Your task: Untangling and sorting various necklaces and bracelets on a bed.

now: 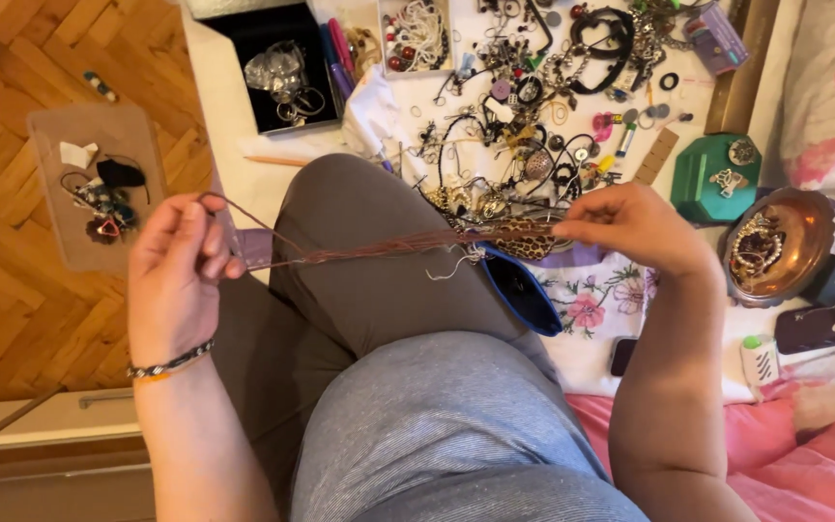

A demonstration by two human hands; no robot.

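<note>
My left hand [178, 263] and my right hand [630, 228] hold a bundle of thin reddish-brown cords [388, 246] stretched taut between them, above my bent knee in grey trousers [359, 261]. The left hand's fingers curl around a loop at one end; the right hand pinches the other end. A thin white wire [456, 263] dangles from the middle of the cords. A blue pouch with a leopard-print edge [522, 290] lies just beneath, by my knee. My left wrist wears a braided bracelet [168, 365].
A big tangle of jewellery and beads [533, 106] covers the white cloth ahead. A black box [277, 63], a bead tray [416, 37], a green box [712, 179] and a copper bowl of beads [780, 244] stand around. A brown card with trinkets [99, 188] lies on the parquet.
</note>
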